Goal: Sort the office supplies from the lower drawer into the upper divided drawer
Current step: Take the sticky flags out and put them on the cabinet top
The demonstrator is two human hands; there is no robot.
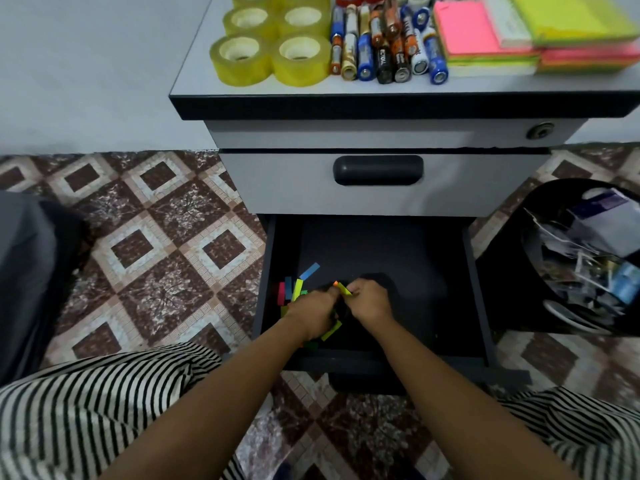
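Head view: both hands were down in the open black lower drawer (pixel 446 271), close together in its front-left part. The right hand (pixel 369 301) pinched a thin yellow-green paper strip with an orange tip (pixel 343 289). The strip's long axis ran slantwise, up-left to down-right, across the gap between the hands. The left hand (pixel 313 311) was curled, with its fingertips at the strip's orange end. I couldn't tell whether it gripped the strip too or only touched it.

The rest of the loose coloured paper strips (pixel 294 289) lay just left of and partly under the left hand. Most pointed toward the drawer's back; one blue strip (pixel 309 270) was tilted right. I judged the left hand nearer the pile. The grey upper drawer with the black recessed handle (pixel 277 188) was shut right above, so it would need pulling out before anything got sorted in.
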